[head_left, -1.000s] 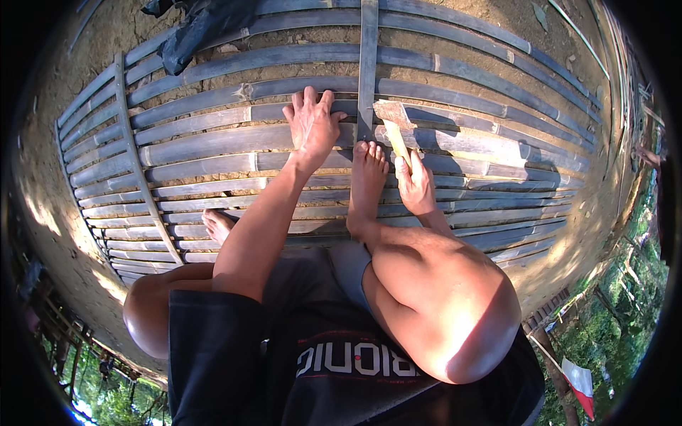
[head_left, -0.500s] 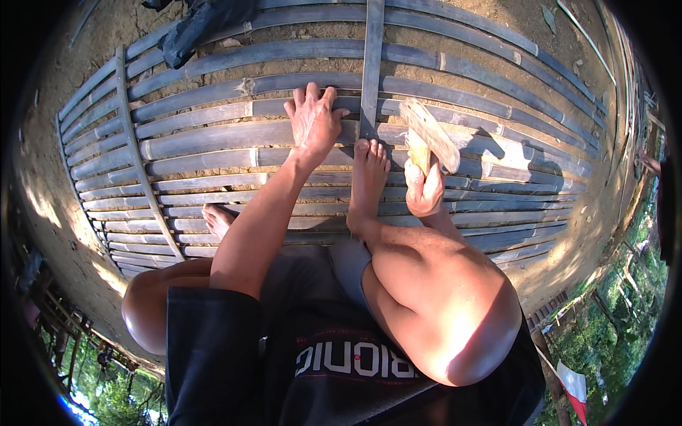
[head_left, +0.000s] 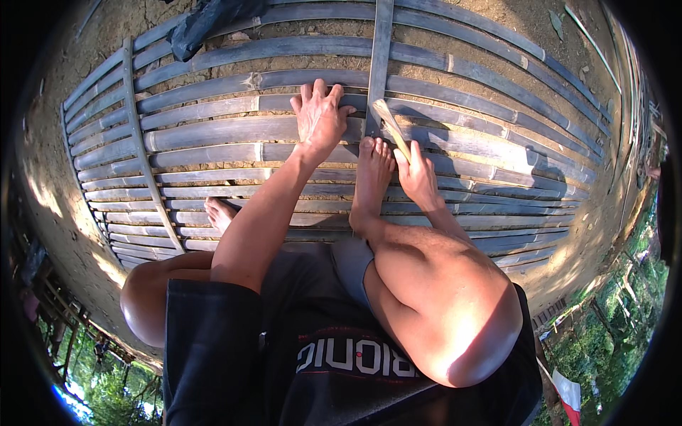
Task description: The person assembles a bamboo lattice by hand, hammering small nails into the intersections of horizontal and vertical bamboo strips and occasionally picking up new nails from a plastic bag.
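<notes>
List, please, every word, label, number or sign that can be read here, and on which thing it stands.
Black shirt: large white letters, partly hidden by the leg; not copied out here.
Same shirt: small red print above those letters, too small to read.
I see no lettering on the bamboo slats or the wooden tool in the right hand.

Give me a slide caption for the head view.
Right hand grips a pale wooden tool; left hand rests, fingers spread, on grey split-bamboo slats.

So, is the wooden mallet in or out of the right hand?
In: the right hand grips the lower end of the wooden mallet.
</notes>
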